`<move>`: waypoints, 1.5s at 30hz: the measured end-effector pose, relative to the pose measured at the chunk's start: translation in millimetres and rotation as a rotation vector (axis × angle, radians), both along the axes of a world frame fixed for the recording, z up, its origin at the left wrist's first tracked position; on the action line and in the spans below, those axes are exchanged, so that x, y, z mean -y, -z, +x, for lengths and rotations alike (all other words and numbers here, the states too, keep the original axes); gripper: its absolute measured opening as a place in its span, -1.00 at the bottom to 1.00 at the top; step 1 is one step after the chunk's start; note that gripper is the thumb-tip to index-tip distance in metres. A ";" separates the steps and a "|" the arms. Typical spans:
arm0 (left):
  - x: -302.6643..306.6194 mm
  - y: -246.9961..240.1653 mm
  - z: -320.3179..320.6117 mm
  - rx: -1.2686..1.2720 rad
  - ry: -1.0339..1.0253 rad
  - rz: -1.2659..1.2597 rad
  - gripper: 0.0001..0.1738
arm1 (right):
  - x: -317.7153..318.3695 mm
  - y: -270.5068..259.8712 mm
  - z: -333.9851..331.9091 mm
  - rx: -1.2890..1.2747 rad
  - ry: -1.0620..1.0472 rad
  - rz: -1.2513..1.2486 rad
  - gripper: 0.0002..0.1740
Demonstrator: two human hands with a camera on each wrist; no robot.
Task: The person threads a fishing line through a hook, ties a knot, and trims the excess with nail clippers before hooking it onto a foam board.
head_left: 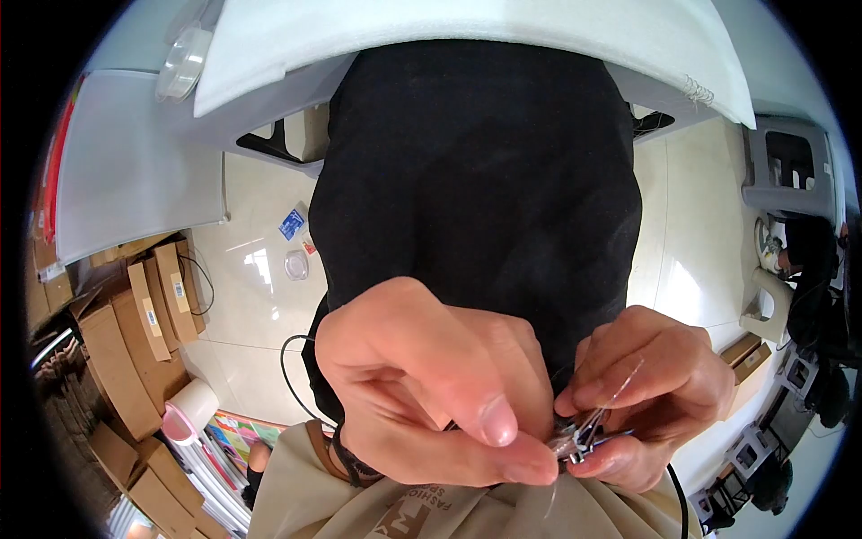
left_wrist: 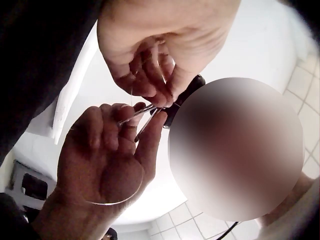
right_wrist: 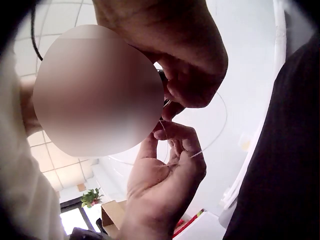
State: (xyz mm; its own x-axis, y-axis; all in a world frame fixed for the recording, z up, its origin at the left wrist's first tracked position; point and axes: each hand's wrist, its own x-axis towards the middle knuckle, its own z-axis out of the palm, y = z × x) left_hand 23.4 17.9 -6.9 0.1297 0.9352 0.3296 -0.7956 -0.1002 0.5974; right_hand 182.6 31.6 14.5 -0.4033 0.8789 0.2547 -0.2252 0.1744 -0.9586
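Observation:
In front of the body, close to the chest, the two hands meet at a small shiny metal piece [head_left: 585,438]. My left hand [head_left: 440,373] pinches it between thumb and forefinger, with a clear bit showing at the fingertips. From the other side, my right hand [head_left: 660,386] grips with curled fingers. Two thin metal prongs [left_wrist: 139,113] reach across the right fingers in the left wrist view; I cannot tell what tool they belong to. A clear thread [head_left: 626,379] sticks up past the right fingers, and its loop [right_wrist: 226,117] curves out beside the hands.
Black cloth [head_left: 476,180] covers the lap, below a white-topped table [head_left: 476,20]. Cardboard boxes [head_left: 126,359] and a pink-and-white bin [head_left: 190,409] stand at left. A clear container [head_left: 296,264] lies on the floor. A grey stool [head_left: 788,166] is at right.

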 end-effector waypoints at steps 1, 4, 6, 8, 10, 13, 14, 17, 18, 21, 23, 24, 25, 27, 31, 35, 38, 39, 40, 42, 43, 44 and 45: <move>0.8 -1.2 0.1 0.008 0.009 -0.013 -0.57 | 0.1 -0.1 0.1 0.001 -0.003 0.010 -0.55; -0.1 -1.2 -1.1 0.020 0.033 -0.016 -0.59 | -3.2 1.9 1.8 0.026 -0.025 0.090 -0.55; -1.1 -0.4 -0.9 0.016 0.024 -0.015 -0.60 | -3.7 3.0 1.5 0.028 -0.010 0.091 -0.55; 0.0 0.3 1.2 0.007 0.000 -0.020 -0.60 | -1.2 3.2 1.4 0.019 0.013 0.061 -0.55; -0.3 1.2 1.8 0.002 -0.010 -0.016 -0.61 | 1.4 1.7 1.5 0.030 0.028 0.037 -0.55; -0.7 1.3 0.8 0.001 -0.012 -0.012 -0.61 | 1.7 2.8 3.1 0.031 0.022 0.023 -0.55; -0.5 1.1 0.5 0.000 -0.011 -0.012 -0.62 | 1.7 2.7 3.3 0.030 0.013 0.018 -0.55; 0.1 0.9 -0.2 0.000 -0.002 -0.013 -0.62 | 2.9 3.0 4.4 0.027 0.004 0.005 -0.55; 0.1 0.9 -0.3 0.005 0.003 -0.013 -0.63 | 3.1 3.5 4.5 0.029 0.003 0.000 -0.55; -0.3 1.7 0.8 0.044 0.018 -0.009 -0.63 | 4.0 2.7 5.7 0.025 -0.002 -0.009 -0.55; 0.3 1.6 2.3 0.068 0.017 -0.014 -0.64 | 5.4 2.5 6.4 0.019 -0.005 -0.016 -0.55; 0.6 1.4 2.7 0.077 0.018 -0.018 -0.64 | 5.5 3.0 6.6 0.021 -0.003 -0.020 -0.55; 0.8 1.0 2.8 0.083 0.022 -0.023 -0.64 | 6.1 3.1 7.4 0.019 -0.004 -0.023 -0.55; 0.0 1.4 2.4 0.087 0.025 -0.026 -0.64 | 6.7 2.7 8.0 0.018 -0.003 -0.034 -0.55; 0.3 1.6 2.4 0.081 0.022 -0.022 -0.64 | 9.2 2.5 10.1 0.007 -0.002 -0.061 -0.54; -0.2 1.8 1.0 0.108 0.046 -0.033 -0.67 | 8.2 -0.7 9.7 0.031 -0.021 -0.038 -0.52; -1.2 1.9 -3.1 0.113 0.049 -0.042 -0.70 | 13.9 0.8 0.3 0.008 0.091 0.013 -0.55; -1.7 2.4 -3.9 0.113 0.046 -0.039 -0.71 | 12.3 1.0 -1.1 0.037 0.110 0.049 -0.56; -2.3 3.9 -3.9 0.113 0.037 -0.025 -0.73 | 10.8 1.2 -2.4 0.067 0.130 0.085 -0.58; -0.6 2.3 -4.0 0.075 -0.010 -0.051 -0.74 | 1.0 -0.4 -1.7 0.227 0.121 0.120 -0.58; 3.4 -2.2 -3.8 0.035 -0.048 -0.090 -0.74 | 0.7 -1.5 -2.1 0.309 0.131 0.090 -0.56; 4.0 -4.5 -4.4 -0.014 -0.078 -0.111 -0.74 | 0.3 -2.7 -2.5 0.391 0.137 0.061 -0.54; 4.6 -7.0 -5.1 -0.063 -0.107 -0.133 -0.74 | -1.9 -5.5 -3.1 0.519 0.159 0.036 -0.50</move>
